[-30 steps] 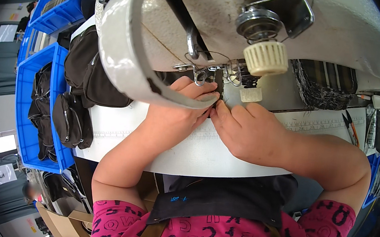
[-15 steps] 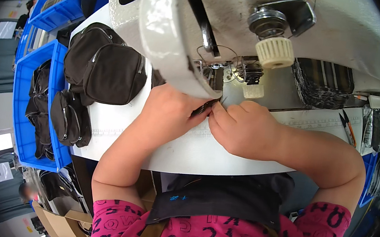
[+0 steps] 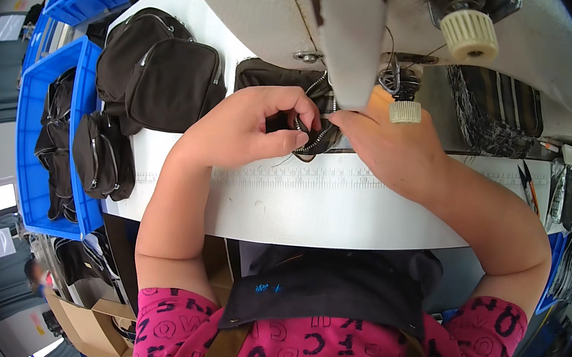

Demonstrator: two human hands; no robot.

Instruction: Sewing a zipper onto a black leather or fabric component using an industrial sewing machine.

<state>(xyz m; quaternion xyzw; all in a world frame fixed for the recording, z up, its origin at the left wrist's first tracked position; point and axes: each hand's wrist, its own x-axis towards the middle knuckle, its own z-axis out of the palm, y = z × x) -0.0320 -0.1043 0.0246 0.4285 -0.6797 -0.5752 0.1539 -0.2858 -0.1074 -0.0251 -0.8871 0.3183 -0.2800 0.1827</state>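
Note:
A dark fabric bag piece (image 3: 260, 74) with silver zippers lies beneath the white sewing machine (image 3: 250, 8). My left hand (image 3: 253, 124) is curled over its left part, thumb and fingers closed on the zipper edge (image 3: 316, 138), where loose thread trails. My right hand (image 3: 405, 154) grips the piece's right side, its fingers partly hidden behind the machine's white guard and tension knob. A stack of dark zippered pouches (image 3: 172, 84) sits just left of my left hand. The needle area is hidden.
Blue bins (image 3: 28, 130) with pouches stand at the left. Behind the machine's right part lies a pile of plaid fabric pieces (image 3: 491, 104). Scissors (image 3: 527, 185) and wrapped items (image 3: 563, 190) are at the right edge. The white table (image 3: 267, 212) carries printed rulers.
The view has shifted, putting the machine higher in the picture. More of the dark bag piece shows left of the guard; my left fingers have shifted onto its zipper, and my right hand has turned.

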